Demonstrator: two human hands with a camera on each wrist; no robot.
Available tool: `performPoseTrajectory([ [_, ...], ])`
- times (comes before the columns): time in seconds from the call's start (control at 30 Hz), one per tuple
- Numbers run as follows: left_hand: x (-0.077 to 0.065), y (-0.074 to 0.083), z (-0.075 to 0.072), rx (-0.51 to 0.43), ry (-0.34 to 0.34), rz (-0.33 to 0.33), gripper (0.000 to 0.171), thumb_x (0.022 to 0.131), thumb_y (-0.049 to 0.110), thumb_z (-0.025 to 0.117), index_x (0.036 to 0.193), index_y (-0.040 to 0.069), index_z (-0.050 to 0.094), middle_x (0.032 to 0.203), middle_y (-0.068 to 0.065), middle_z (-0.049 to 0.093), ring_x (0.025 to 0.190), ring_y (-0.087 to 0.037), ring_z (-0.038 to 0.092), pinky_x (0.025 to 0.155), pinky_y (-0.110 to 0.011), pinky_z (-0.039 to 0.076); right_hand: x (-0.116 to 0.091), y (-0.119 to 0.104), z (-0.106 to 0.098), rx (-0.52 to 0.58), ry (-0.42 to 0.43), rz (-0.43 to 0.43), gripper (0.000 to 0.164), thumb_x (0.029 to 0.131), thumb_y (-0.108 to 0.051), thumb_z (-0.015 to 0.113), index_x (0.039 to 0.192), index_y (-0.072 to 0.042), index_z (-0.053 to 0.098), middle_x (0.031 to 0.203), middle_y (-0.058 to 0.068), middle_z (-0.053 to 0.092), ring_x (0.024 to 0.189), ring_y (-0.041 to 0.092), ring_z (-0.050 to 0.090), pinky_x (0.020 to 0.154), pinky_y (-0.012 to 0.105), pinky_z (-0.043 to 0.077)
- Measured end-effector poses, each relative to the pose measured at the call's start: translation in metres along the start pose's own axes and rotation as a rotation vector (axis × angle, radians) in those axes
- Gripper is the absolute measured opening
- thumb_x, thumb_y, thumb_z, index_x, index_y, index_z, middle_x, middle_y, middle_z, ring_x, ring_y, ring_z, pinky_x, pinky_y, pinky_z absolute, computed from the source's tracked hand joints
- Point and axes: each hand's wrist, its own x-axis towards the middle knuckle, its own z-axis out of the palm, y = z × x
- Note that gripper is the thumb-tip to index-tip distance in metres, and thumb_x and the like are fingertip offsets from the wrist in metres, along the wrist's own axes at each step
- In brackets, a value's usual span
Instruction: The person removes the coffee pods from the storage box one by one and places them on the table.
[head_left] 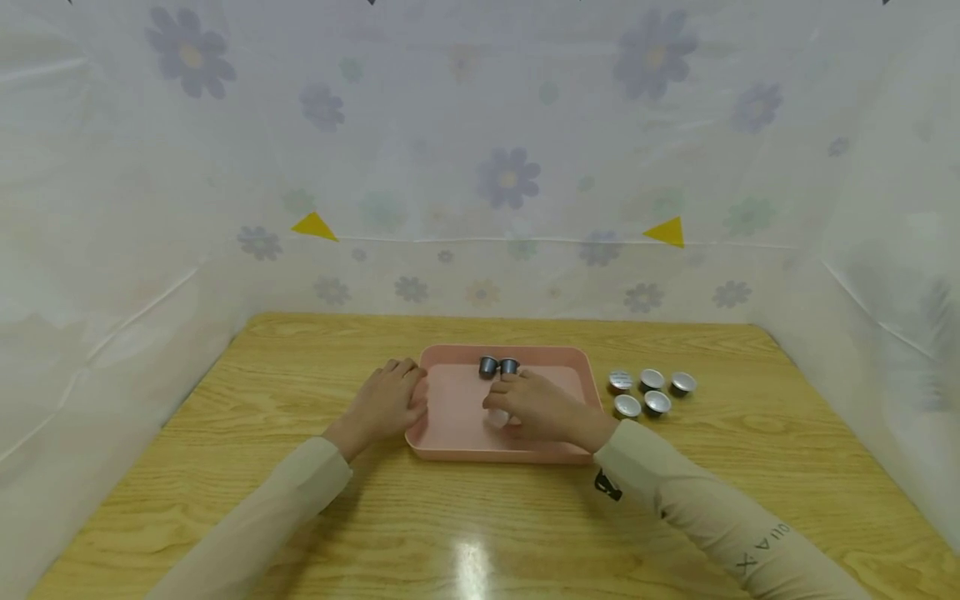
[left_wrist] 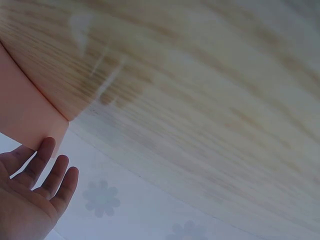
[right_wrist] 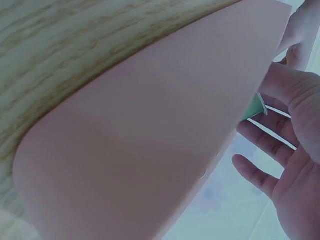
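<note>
A pink tray [head_left: 457, 454] lies on the wooden table. My left hand [head_left: 384, 400] rests at its left rim, fingers loosely extended; the left wrist view shows the fingertips against the tray's outer wall. Inside the tray, my right hand [head_left: 536, 406] pinches a coffee capsule [head_left: 498, 416] low over the tray floor. That capsule looks green in the right wrist view, partly hidden by the tray wall and the fingers. Two dark coffee capsules [head_left: 488, 367] sit side by side near the tray's back edge, just beyond the right fingers.
To the right of the tray, several upright coffee capsules [head_left: 652, 380] with silvery lids stand in two loose rows on the table [head_left: 315, 517]. A flower-patterned white curtain [head_left: 450, 167] encloses the back and sides, with yellow triangles [head_left: 666, 232] on it.
</note>
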Motion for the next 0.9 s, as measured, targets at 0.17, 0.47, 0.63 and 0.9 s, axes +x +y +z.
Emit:
performPoseTrajectory([
  [0.17,-0.001,0.0,-0.001,-0.006,0.01,0.002,0.044,0.084,0.03,0.058,0.119,0.003,0.056,0.116,-0.01,0.055,0.109,-0.03,0.05,0.088,-0.045,0.046,-0.005,0.003,-0.002,-0.045,0.003,0.013,0.037,0.075,-0.03,0.073,0.108,-0.016,0.064,0.105,-0.004,0.064,0.101,0.015,0.057,0.082,0.032,0.048],
  [0.47,0.0,0.001,-0.002,-0.014,0.009,0.001,0.043,0.084,0.03,0.057,0.118,0.003,0.056,0.116,-0.009,0.055,0.109,-0.03,0.051,0.088,-0.045,0.046,-0.016,0.012,-0.001,-0.019,0.007,0.049,0.038,0.074,-0.029,0.074,0.107,-0.015,0.063,0.104,0.0,0.062,0.097,0.016,0.057,0.08,0.032,0.05],
  [0.63,-0.001,0.0,-0.001,-0.017,0.011,0.0,0.043,0.084,0.029,0.058,0.118,0.003,0.057,0.116,-0.01,0.055,0.109,-0.03,0.051,0.088,-0.045,0.046,-0.024,0.018,0.001,0.024,0.061,0.06,0.037,0.072,-0.027,0.076,0.105,-0.015,0.063,0.102,-0.001,0.061,0.093,0.016,0.059,0.082,0.036,0.051],
  [0.9,0.0,-0.001,0.0,-0.024,0.003,-0.004,0.043,0.084,0.029,0.057,0.118,0.004,0.056,0.116,-0.009,0.054,0.109,-0.03,0.05,0.087,-0.045,0.046,-0.038,0.027,0.0,0.134,0.068,0.107,0.034,0.077,-0.022,0.071,0.108,-0.011,0.062,0.098,0.0,0.06,0.083,0.013,0.056,0.076,0.034,0.047],
])
